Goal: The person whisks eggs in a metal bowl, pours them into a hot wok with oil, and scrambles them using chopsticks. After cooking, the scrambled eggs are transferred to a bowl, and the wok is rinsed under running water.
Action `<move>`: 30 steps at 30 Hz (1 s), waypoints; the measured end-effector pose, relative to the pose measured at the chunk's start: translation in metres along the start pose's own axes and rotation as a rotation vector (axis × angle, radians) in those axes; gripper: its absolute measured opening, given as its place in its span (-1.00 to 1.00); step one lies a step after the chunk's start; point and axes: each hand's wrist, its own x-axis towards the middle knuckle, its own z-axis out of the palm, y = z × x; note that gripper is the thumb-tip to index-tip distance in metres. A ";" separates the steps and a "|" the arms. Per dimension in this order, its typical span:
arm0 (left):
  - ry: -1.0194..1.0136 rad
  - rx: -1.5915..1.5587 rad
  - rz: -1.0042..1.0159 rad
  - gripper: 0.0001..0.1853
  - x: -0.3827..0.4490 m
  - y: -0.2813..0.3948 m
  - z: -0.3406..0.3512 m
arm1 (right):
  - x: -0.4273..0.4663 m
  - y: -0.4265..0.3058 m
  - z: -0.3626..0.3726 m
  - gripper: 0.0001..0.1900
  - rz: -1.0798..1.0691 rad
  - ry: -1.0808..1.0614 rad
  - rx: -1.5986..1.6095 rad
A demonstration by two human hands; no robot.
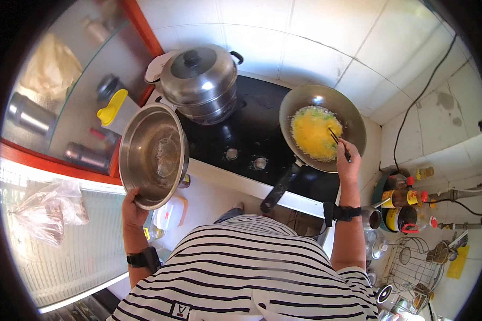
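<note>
My left hand (135, 206) grips the lower rim of a stainless steel basin (144, 140), which is tilted with its inside showing; only wet residue lies in it. With dark chopsticks (334, 137) between its fingers, my right hand (348, 160) reaches over a wok (351, 116) on the black glass cooktop (241, 140). The chopstick tips touch a yellow egg mixture (311, 132) with green bits, bubbling at its edge. The wok's black handle (281, 186) points down towards me.
A lidded steel steamer pot (199, 80) stands at the cooktop's left. Sauce bottles (401, 198), a glass jar (370, 218) and a wire rack (413, 261) are on the right. A red-framed glass cabinet (84, 100) borders the left side.
</note>
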 end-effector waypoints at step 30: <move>0.242 -0.196 -0.029 -0.55 0.196 -0.070 -0.060 | -0.051 -0.071 -0.020 -0.77 0.363 -0.126 0.066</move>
